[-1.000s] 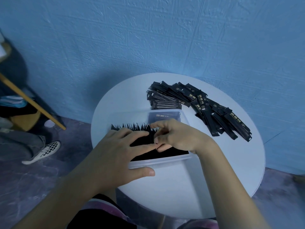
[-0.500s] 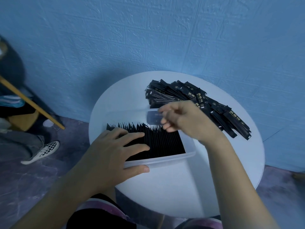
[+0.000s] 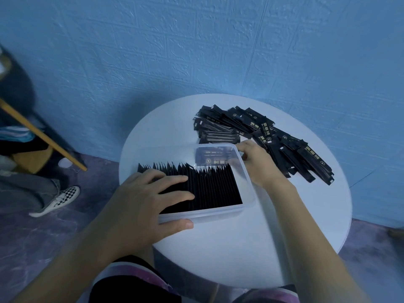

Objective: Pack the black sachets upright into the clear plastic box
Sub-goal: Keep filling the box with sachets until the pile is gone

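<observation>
Atop boxed sachets (image 3: pixel 216 186), left hand (image 3: pixel 144 204) fingers (image 3: pixel 175 179) splayed flat, right hand (image 3: pixel 259 165) at loose pile (image 3: pixel 218 130), its hold unclear

The one head-worn camera is looking forward and down from close above and behind the left hand (image 3: pixel 144 202), which is resting on the clear plastic box (image 3: pixel 247 171); the blue wall (image 3: pixel 196 51) is filling the frame beyond it.

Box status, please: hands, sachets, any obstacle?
Left hand flat on packed sachets, steadying box. Right hand at loose pile, grip unclear. Nothing in the way.
</observation>
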Demonstrator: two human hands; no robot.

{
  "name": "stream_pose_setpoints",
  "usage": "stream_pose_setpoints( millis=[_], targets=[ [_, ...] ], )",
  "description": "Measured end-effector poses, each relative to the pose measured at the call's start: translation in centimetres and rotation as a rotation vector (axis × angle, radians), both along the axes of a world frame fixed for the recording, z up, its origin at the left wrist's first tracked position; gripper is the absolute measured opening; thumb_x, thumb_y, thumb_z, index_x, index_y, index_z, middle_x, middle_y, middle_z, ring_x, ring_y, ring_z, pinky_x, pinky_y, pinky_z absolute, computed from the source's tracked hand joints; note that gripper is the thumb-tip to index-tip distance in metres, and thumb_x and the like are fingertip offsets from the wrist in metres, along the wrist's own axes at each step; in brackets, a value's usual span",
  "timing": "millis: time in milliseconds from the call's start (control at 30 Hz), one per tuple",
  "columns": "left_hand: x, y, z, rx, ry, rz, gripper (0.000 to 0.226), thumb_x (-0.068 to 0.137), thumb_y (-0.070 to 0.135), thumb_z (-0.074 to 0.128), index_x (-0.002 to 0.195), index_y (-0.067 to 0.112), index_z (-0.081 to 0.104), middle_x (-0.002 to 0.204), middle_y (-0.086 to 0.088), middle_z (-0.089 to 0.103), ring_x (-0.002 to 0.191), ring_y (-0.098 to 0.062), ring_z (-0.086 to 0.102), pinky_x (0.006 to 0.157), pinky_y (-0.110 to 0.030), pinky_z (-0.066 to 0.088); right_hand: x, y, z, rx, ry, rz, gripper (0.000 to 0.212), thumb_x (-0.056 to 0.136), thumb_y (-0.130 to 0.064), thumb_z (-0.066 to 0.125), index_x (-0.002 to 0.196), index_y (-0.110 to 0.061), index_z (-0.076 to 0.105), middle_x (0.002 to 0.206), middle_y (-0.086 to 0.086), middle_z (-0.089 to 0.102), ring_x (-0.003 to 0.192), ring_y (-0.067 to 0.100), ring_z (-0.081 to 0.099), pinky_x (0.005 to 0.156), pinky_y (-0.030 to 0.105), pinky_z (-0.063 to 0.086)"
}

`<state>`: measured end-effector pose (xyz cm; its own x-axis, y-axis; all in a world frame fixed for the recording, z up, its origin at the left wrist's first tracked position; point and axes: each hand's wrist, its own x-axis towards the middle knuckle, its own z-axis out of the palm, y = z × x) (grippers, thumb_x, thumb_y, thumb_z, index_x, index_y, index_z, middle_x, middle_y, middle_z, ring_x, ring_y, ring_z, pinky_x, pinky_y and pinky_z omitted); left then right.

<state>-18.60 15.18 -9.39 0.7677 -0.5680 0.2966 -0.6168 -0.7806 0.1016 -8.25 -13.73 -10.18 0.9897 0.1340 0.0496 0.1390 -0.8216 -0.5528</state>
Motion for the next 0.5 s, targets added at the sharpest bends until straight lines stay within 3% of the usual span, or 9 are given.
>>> stream_pose_setpoints(
  millis=[233,500],
  targets=[
    [0.0,0.0,-0.1,-0.001,-0.012,-0.004,0.048,0.086,0.075,0.047,0.118,0.045,0.065,0.140,0.019,0.056,0.113,-0.015,0.055,0.083,-0.037,0.047,-1.0,-2.7,-0.1,-0.097,-0.064,-0.219,0.009,0.087,-0.027,0.074,0.095,-0.025,0.069,0.101,-0.005,0.057,0.086,0.019,0.058,0.073,0.029,0.037],
    [0.1,-0.6,0.1,-0.004,-0.042,-0.008,0.048,0.085,0.073,0.048,0.116,0.043,0.069,0.136,0.017,0.060,0.109,-0.016,0.057,0.081,-0.036,0.047,-2.4,-4.0,-0.2,-0.119,-0.115,-0.219,0.027,0.089,-0.023,0.073,0.113,-0.031,0.069,0.100,-0.007,0.052,0.084,0.015,0.055,0.073,0.028,0.037]
  ],
)
